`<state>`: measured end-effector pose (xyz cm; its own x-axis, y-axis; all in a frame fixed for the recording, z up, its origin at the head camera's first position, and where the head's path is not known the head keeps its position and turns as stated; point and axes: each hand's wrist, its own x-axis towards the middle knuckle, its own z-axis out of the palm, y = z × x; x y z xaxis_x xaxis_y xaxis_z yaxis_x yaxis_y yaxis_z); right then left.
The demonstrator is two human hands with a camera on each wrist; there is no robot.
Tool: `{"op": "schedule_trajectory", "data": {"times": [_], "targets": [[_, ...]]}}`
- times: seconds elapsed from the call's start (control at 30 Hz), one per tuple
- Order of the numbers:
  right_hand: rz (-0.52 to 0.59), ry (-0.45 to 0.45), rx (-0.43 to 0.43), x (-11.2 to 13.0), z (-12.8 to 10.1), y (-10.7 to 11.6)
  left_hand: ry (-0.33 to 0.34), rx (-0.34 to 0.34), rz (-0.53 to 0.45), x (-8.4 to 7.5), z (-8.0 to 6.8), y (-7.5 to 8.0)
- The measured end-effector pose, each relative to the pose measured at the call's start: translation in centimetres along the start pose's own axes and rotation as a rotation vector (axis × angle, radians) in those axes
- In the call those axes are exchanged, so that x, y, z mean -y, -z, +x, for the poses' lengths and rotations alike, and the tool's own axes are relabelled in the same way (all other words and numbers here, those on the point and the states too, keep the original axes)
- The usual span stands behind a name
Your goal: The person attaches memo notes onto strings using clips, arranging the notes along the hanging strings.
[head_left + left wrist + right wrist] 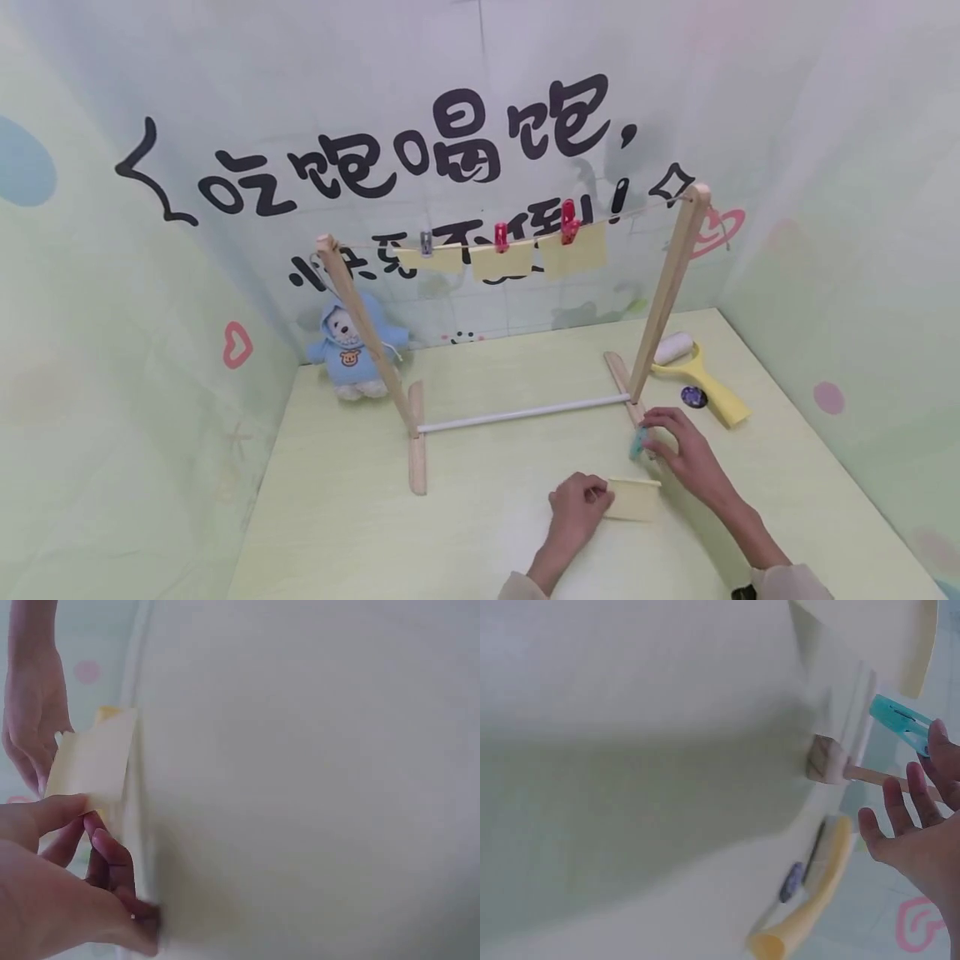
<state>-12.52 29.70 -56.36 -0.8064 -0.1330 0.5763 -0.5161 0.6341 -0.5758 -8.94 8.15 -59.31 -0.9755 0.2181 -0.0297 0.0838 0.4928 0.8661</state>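
Between thumb and fingers my left hand (576,515) pinches one end of a pale yellow paper note (634,502), held low over the table. The left wrist view shows the note (96,759) stretching away from the fingertips toward the other hand. My right hand (693,462) pinches a teal clothespin (638,443) by its end, near the foot of the rack's right post. In the right wrist view the clothespin (900,721) points away from the thumb, the other fingers spread below it. Behind, a wooden rack (670,292) carries a string with several yellow notes (504,262) clipped on.
A grey clip (427,243) and red clips (501,237) grip the hanging notes. A white bar (525,412) joins the rack's feet. A yellow-handled lint roller (708,383) and a dark round object (693,397) lie at right. A plush toy (352,350) in blue sits back left.
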Motion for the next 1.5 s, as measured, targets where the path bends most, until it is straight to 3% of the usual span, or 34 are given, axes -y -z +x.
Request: {"op": "schedule_trajectory", "data": {"times": [0.17, 0.4, 0.6, 0.83, 1.0, 1.27, 1.5], "targets": [[-0.007, 0.081, -0.074, 3.4, 5.0, 4.2, -0.043, -0.069, -0.212, -2.8, 2.4, 3.6], [-0.028, 0.193, -0.173, 9.1, 11.3, 10.1, -0.164, -0.175, -0.245, -9.1, 6.6, 9.2], [-0.047, 0.28, -0.21, 13.2, 14.7, 12.8, -0.246, -0.21, -0.292, -13.9, 8.9, 12.1], [-0.041, 0.295, -0.243, 16.5, 18.6, 14.5, -0.318, -0.203, -0.388, -18.4, 10.5, 13.8], [-0.033, 0.322, -0.241, 17.6, 21.8, 15.6, -0.324, -0.198, -0.422, -20.8, 11.6, 14.9], [-0.041, 0.326, -0.235, 18.6, 26.2, 15.9, -0.309, -0.194, -0.465, -22.9, 12.6, 16.2], [-0.037, 0.254, -0.196, 19.0, 27.6, 15.5, -0.267, -0.166, -0.518, -23.8, 13.1, 16.2]]}}
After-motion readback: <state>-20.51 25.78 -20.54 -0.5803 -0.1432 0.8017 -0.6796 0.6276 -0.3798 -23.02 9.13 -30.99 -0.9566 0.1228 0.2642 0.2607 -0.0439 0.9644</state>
